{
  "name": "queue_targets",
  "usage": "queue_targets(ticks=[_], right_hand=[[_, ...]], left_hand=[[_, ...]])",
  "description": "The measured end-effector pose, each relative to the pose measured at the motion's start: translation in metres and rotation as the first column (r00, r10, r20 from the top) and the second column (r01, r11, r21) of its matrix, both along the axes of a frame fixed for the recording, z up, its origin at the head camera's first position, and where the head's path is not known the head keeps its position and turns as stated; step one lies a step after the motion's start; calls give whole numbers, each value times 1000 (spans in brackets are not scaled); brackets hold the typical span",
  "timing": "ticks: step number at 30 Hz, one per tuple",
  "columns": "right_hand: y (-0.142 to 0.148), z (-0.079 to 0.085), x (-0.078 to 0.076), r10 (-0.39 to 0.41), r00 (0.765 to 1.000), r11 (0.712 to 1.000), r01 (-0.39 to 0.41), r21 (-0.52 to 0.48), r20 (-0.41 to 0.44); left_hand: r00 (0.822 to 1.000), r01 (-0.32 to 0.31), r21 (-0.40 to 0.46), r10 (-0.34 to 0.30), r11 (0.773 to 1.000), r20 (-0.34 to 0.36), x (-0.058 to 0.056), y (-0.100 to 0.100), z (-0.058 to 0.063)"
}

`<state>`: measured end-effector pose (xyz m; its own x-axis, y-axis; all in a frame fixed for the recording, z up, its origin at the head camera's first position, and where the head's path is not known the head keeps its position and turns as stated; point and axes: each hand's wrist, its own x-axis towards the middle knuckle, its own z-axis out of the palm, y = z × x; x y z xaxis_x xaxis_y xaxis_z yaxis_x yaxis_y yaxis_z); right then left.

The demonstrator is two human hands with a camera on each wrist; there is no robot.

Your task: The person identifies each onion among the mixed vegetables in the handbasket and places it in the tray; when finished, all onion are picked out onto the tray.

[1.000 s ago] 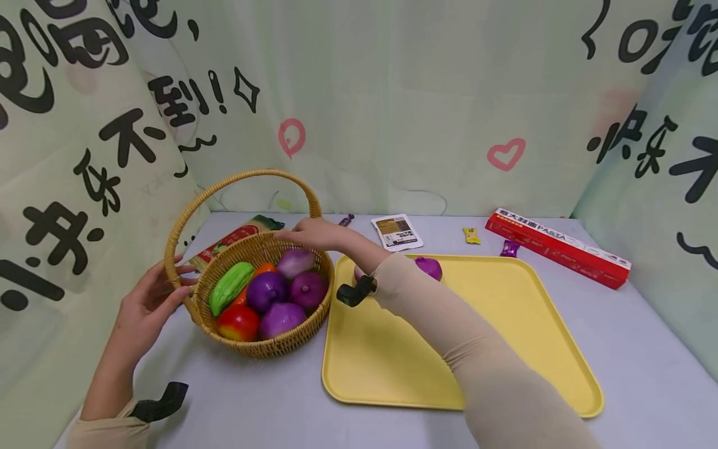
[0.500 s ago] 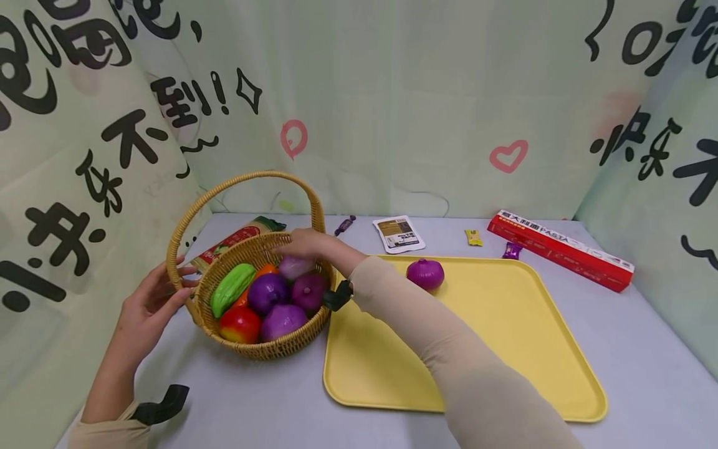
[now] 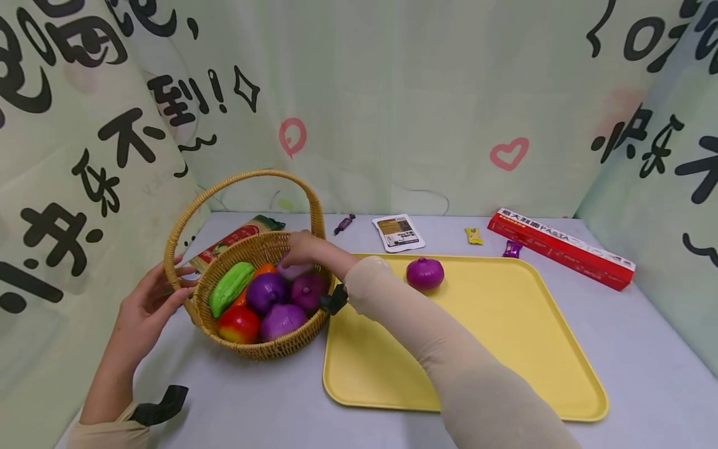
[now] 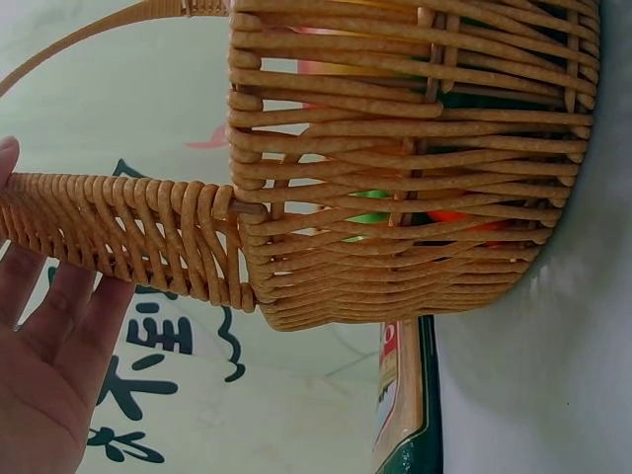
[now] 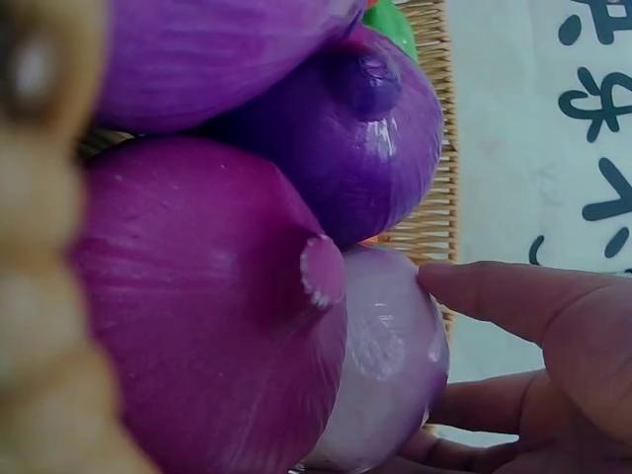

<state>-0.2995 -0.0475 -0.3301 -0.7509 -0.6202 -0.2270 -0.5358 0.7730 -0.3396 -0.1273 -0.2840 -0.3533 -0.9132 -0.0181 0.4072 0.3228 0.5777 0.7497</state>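
A round wicker basket (image 3: 269, 352) stands at the left on the table. My left hand (image 3: 148, 305) holds the lower left end of its arched handle (image 3: 247, 178), with the thumb in front and the fingers behind. Inside, my right hand (image 3: 314, 252) grips a pale purple onion (image 5: 385, 346) at the back, thumb on one side and fingers on the other. Darker purple onions (image 5: 207, 306) crowd against it. A green ridged vegetable (image 3: 231, 289), a red-yellow fruit (image 3: 239, 324) and something orange (image 3: 265, 269) share the basket.
Right of the basket lies a yellow tray (image 3: 471, 349) bearing a purple onion (image 3: 424, 274). Behind are a red pasta box (image 3: 561, 249), a white pouch (image 3: 398, 233), and small wrapped sweets (image 3: 473, 236). A red-green packet (image 3: 232, 240) lies behind the basket.
My right hand has gone down from above the basket's back rim onto the pale purple onion. The right forearm has shifted left, uncovering the onion on the tray. My left hand keeps its place.
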Motion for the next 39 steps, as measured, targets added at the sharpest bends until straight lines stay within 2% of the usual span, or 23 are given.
queue_targets(ticks=[3,10,15,19,23,30,39], right_hand=[[-3,0,1,12,1000,999,-12,33,-7],[-7,3,0,11,999,999,-13,41,40],[-9,8,-1,29,997,999,-31,33,67],[-9,8,0,8,996,1000,-9,13,83],[-9,6,2,-27,996,1000,27,-1,80],[-11,6,2,6,999,999,-8,36,46],[-9,6,-5,6,1000,997,-7,77,9]], left_hand=[[1000,-2,-4,2,1000,1,1,-1,-1],[1000,-7,-3,7,1000,8,2,-2,-2],[1000,-9,1,9,1000,6,3,-2,-2],[1000,-12,4,12,1000,7,3,-1,-3],[1000,-8,9,8,1000,-3,2,-1,-3],[1000,1,11,0,1000,-12,2,-1,-2],[1000,4,17,-4,1000,-24,-1,0,-2]])
